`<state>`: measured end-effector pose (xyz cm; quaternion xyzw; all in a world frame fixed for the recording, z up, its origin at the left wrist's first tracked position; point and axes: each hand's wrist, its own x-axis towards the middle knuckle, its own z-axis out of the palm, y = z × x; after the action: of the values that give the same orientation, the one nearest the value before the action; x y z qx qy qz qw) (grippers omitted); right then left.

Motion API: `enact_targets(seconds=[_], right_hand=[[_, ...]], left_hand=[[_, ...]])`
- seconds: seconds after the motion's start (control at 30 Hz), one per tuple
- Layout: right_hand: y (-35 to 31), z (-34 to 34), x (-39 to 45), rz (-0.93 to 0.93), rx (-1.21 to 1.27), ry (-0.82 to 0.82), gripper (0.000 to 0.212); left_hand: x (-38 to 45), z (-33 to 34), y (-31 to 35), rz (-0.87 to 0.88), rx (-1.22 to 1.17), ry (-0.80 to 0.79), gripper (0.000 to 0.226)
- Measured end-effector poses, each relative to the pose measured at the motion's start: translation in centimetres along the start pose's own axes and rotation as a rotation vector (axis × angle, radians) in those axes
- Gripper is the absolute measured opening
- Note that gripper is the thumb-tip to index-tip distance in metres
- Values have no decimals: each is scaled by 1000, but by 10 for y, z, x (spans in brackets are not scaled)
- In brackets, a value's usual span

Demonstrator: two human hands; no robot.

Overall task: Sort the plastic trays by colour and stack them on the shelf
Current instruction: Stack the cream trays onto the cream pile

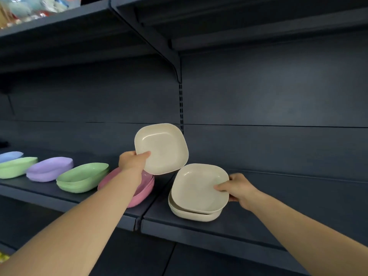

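My left hand (133, 161) holds a cream tray (163, 150) by its lower left rim, tilted up toward me above the shelf. My right hand (238, 188) grips the right rim of the top cream tray (196, 188), which sits askew on a short cream stack (196, 215) on the dark shelf (229, 226). Left of it lies a pink stack (146, 189), partly hidden by my left forearm. Further left sit a green stack (83, 177), a purple stack (49, 169), another green tray (16, 167) and a blue tray (11, 155).
A shelf joint (139, 221) runs between the pink and cream stacks. An upper shelf with its bracket (169, 54) hangs overhead, with packaged goods (29, 8) at top left. The shelf stretches on to the right of the cream stack.
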<state>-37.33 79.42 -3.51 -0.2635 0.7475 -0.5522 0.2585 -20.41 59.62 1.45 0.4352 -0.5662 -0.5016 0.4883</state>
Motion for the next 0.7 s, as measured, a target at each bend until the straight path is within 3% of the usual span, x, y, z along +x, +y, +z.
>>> enact_targets(seconds=[0.1,0.2,0.37,0.57,0.7], right_hand=[[-3,4,-9,-39,-101,-17,26],[-6,0,-18,-69,-175,-22,59],[-13,-17,-35,-109,-182,-41,91],[-1,3,-39,-62,-90,10,85],[10,26,-32,-28,52,66,70]], left_hand=[[-1,7,-3,-32,-6,-96,17],[-11,14,-11,-114,-29,-249,12],[-29,29,-25,-182,115,-496,19],[-35,38,-41,4,549,-565,31],[-33,37,-59,-74,576,-660,70]])
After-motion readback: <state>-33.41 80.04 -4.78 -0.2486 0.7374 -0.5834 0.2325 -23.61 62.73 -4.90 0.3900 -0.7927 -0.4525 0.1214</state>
